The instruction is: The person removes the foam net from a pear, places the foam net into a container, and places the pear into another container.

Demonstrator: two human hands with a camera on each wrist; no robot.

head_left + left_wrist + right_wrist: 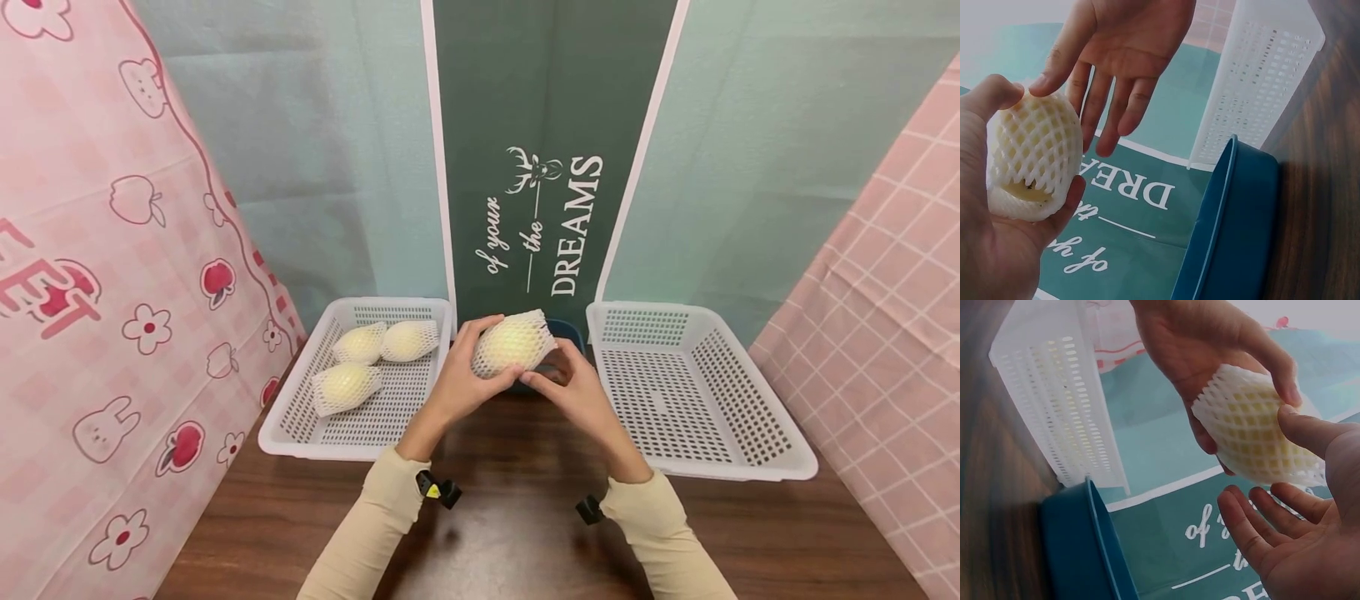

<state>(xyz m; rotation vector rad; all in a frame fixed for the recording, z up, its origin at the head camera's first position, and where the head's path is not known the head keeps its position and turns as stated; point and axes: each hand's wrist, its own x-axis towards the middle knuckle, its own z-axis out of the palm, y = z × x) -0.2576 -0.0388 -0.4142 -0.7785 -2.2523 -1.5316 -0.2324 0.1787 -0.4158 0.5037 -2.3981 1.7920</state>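
Nearest: my cream sleeves (363, 529), above the brown table (510, 517), near side of the blue tub (567, 331). My L hand (467, 367) grips 1 foam-netted pale-yellow fruit (513, 343), raised nr tub; can't tell if directly above it. My R hand (577, 396): fingers extended & slightly apart, thumb touching the fruit beside my L thumb. White basket A (322, 451), L of tub: holds 3 more netted fruits (348, 387). White basket B (675, 417), R of tub: perforated floor visible. Beyond tub: hanging cloth (555, 83), dk green centre w/ white lettering, lt green sides.
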